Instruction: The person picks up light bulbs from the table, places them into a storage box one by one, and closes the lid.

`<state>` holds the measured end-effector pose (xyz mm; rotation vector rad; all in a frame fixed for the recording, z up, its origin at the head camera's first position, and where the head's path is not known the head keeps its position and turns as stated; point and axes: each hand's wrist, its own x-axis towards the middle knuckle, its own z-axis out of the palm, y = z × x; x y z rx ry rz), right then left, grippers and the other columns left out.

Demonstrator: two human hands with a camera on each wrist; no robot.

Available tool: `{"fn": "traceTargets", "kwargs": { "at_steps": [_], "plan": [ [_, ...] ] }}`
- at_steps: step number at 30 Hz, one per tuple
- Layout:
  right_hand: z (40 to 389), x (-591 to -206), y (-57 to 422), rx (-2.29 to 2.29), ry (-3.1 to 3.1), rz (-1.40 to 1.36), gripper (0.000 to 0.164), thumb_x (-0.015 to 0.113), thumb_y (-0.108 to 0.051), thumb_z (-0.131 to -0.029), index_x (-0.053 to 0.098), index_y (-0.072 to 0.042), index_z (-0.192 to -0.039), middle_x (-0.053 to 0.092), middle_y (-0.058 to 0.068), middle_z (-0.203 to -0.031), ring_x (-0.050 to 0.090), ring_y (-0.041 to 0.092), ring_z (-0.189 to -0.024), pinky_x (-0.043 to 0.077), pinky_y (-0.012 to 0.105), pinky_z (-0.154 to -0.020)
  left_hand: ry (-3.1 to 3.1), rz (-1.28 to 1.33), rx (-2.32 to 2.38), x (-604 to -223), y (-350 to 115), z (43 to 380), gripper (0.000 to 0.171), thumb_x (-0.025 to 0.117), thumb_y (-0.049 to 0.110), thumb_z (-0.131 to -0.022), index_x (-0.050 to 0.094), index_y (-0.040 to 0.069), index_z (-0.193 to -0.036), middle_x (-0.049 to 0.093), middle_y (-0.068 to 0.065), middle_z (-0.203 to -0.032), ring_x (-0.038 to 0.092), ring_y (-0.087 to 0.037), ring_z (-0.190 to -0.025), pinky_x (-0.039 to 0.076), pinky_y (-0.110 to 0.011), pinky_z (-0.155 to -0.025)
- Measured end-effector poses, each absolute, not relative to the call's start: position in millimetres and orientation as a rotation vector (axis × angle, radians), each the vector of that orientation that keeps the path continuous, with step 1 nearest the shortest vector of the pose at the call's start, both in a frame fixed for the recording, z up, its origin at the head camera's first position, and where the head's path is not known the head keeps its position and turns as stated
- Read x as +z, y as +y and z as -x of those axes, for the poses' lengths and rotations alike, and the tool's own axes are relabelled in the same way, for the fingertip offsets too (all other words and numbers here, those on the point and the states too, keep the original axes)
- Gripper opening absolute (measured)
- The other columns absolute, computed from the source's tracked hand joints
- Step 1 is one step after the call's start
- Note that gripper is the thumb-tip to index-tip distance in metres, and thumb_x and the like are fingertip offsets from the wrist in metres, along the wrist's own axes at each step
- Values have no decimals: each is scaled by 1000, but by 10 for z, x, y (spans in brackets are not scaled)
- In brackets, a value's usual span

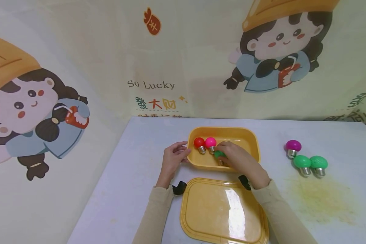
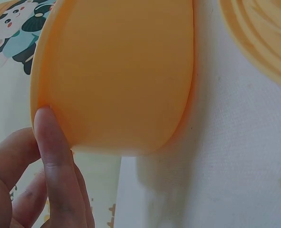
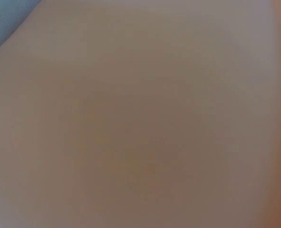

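In the head view, a yellow plastic box point(image 1: 222, 166) stands on the table with its long side toward me. My left hand point(image 1: 173, 159) grips its left end; in the left wrist view, fingers point(image 2: 59, 166) lie against the end wall. My right hand point(image 1: 239, 159) is inside the box, holding a green light bulb point(image 1: 219, 154) with its screw base down, partly hidden by the fingers. Left of it lie a red light bulb point(image 1: 199, 142) and a pink light bulb point(image 1: 210, 142). The right wrist view is a skin-toned blur.
A yellow lid point(image 1: 207, 210) lies flat in front of the box, below my forearms. On the right side of the table are a purple light bulb point(image 1: 293, 146) and two green light bulbs point(image 1: 302, 162). A printed cloth wall point(image 1: 201, 61) closes off the back.
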<state>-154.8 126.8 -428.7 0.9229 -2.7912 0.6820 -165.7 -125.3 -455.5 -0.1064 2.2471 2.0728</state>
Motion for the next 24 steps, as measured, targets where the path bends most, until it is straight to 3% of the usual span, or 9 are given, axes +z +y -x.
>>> {"fn": "traceTargets", "kwargs": {
  "at_steps": [18, 24],
  "plan": [
    [1466, -4072, 1422, 646, -2826, -837, 37, 79, -14, -84, 68, 2, -116, 67, 18, -116, 62, 37, -110, 54, 50, -96, 2264, 108, 2059, -4550, -1252, 1658, 35, 77, 11, -87, 70, 7, -121, 67, -14, -103, 68, -29, -84, 61, -28, -61],
    [1430, -3994, 1527, 606, -2852, -760, 38, 79, -16, -85, 68, 2, -116, 66, 20, -117, 64, 38, -110, 56, 50, -93, 2264, 105, 2058, -4565, -1254, 1666, 37, 78, 13, -86, 69, 6, -122, 67, -14, -102, 68, -29, -83, 61, -27, -61]
  ]
}}
